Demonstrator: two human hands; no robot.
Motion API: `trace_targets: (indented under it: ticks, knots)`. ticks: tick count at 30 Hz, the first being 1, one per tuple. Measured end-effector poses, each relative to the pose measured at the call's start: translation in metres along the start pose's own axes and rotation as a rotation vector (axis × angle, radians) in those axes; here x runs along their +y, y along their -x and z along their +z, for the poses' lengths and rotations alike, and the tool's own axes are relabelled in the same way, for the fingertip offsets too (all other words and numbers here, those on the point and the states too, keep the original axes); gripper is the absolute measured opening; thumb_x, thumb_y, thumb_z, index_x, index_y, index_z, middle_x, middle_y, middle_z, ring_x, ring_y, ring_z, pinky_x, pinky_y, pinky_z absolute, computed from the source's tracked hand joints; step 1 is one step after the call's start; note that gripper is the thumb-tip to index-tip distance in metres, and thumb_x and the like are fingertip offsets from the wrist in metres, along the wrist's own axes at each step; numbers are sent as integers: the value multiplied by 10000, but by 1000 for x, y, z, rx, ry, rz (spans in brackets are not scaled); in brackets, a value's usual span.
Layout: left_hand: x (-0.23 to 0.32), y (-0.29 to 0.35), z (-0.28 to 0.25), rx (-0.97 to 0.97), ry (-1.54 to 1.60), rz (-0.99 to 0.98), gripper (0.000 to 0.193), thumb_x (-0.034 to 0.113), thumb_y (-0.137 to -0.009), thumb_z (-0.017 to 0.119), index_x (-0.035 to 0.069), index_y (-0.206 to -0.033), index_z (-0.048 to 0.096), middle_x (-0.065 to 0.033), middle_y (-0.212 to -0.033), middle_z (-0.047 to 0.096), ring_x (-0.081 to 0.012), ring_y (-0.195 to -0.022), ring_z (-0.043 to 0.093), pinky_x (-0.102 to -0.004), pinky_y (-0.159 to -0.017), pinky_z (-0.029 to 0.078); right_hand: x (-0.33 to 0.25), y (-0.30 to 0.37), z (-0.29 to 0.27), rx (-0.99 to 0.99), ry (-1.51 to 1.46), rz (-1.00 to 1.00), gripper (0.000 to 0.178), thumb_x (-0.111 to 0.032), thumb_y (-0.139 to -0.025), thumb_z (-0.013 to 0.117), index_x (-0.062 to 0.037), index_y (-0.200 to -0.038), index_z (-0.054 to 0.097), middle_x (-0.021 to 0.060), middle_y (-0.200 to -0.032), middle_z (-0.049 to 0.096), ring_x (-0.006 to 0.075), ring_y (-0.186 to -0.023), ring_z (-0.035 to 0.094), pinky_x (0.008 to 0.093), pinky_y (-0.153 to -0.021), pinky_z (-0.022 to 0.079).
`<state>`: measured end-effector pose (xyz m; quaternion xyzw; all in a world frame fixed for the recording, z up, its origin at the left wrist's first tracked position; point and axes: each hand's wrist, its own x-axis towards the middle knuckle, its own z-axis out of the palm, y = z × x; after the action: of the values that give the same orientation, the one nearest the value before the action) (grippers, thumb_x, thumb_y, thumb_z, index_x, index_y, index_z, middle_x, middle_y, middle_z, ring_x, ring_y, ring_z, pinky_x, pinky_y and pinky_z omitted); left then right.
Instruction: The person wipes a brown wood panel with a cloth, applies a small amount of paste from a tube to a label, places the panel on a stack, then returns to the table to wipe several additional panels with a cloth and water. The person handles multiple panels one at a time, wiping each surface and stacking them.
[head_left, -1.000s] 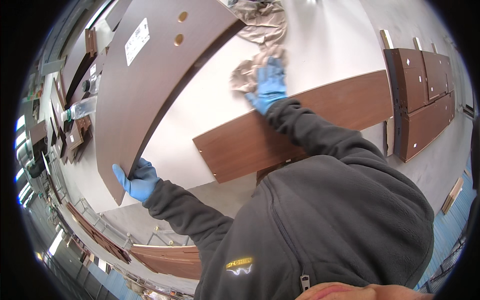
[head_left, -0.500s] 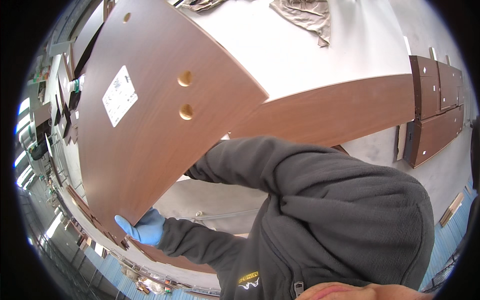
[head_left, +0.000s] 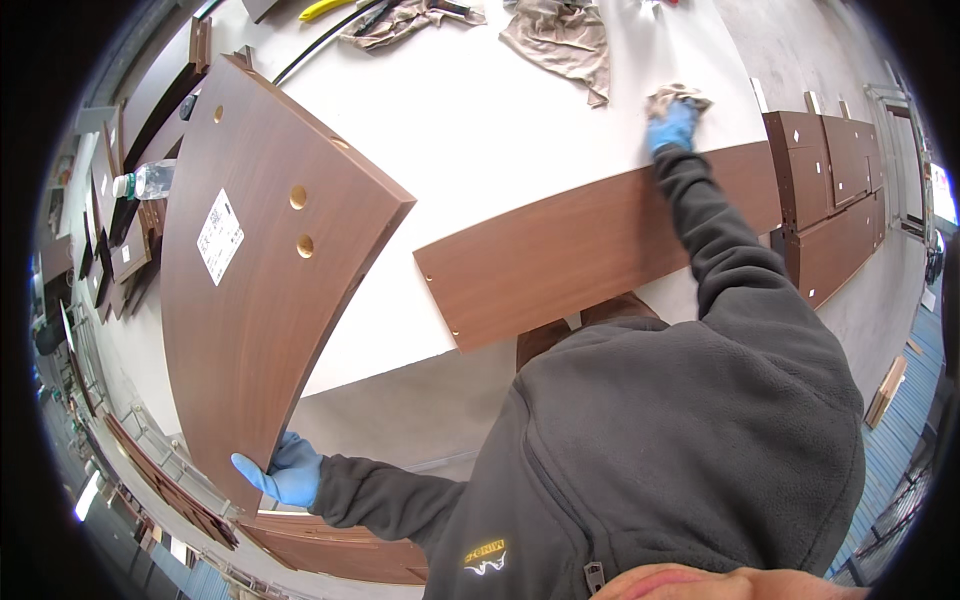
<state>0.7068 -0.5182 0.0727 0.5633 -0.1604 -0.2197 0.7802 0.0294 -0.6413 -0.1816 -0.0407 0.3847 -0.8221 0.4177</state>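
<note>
At the left, a brown wood-finish panel (head_left: 260,290) stands tilted, with round holes and a white label on its face. My left hand (head_left: 288,470), in a blue glove, grips its lower edge, thumb on the near face. At the far right of the white table, my right hand (head_left: 674,128), also blue-gloved, is closed on a crumpled beige rag (head_left: 690,97). Below that arm a second brown panel (head_left: 590,250) lies flat along the table's near edge, small holes at its left end.
More beige cloths (head_left: 560,45) lie on the white table (head_left: 420,130), near a yellow-handled tool (head_left: 325,8). A clear bottle (head_left: 155,180) is behind the tilted panel. Stacks of brown panels (head_left: 830,200) stand at the right, and more (head_left: 330,550) lie at the lower left.
My right hand, hidden behind the tilted panel before, has come out to the far right and holds a rag. The tilted panel has shifted left and down, uncovering the flat panel's left end.
</note>
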Motion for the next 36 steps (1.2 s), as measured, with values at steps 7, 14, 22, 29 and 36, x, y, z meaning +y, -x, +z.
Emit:
trace_targets:
  ticks: [7, 14, 22, 29, 36]
  knots:
    - [1, -2, -7, -4, 45, -51, 408, 265, -906, 847, -14, -1183, 736, -120, -1110, 768, -216, -891, 713, -285, -767, 589, 246, 220, 155, -378, 201, 417, 258, -482, -1125, 510, -230, -1172, 539, 1, -934, 545, 157, -738, 583, 284, -616, 486]
    - [24, 23, 12, -83, -25, 94, 359, 251, -953, 793, -8, -1192, 729, -111, -1068, 764, -189, -862, 714, -277, -727, 588, 365, 371, 238, -1201, 1066, 242, 377, -369, -1120, 506, -94, -1372, 565, 137, -1123, 710, 293, -942, 704, 425, -847, 581]
    - [18, 54, 35, -148, -111, 65, 405, 331, -1022, 708, -3, -1251, 700, -113, -1073, 757, -185, -854, 704, -282, -718, 558, 292, 247, 198, -1565, 1018, 99, 398, -352, -1075, 595, -67, -1352, 601, 126, -1137, 704, 266, -999, 694, 396, -863, 571]
    - [-3, 112, 60, -172, 22, -123, 517, 339, -1050, 662, 23, -1450, 573, -92, -1374, 658, -224, -1183, 640, -405, -980, 534, 50, 8, 219, -1222, 1286, -260, 422, -337, -1035, 673, -44, -1335, 633, 117, -1149, 699, 241, -1048, 685, 371, -876, 562]
    - [-46, 202, 134, -542, 30, -136, 495, 230, -1056, 654, -3, -1483, 560, -139, -1430, 642, -239, -1265, 640, -412, -1085, 523, -93, 71, 312, -1496, 1219, -758, 595, -345, -1020, 701, -8, -1489, 560, 194, -1100, 732, 297, -1037, 716, 404, -898, 568]
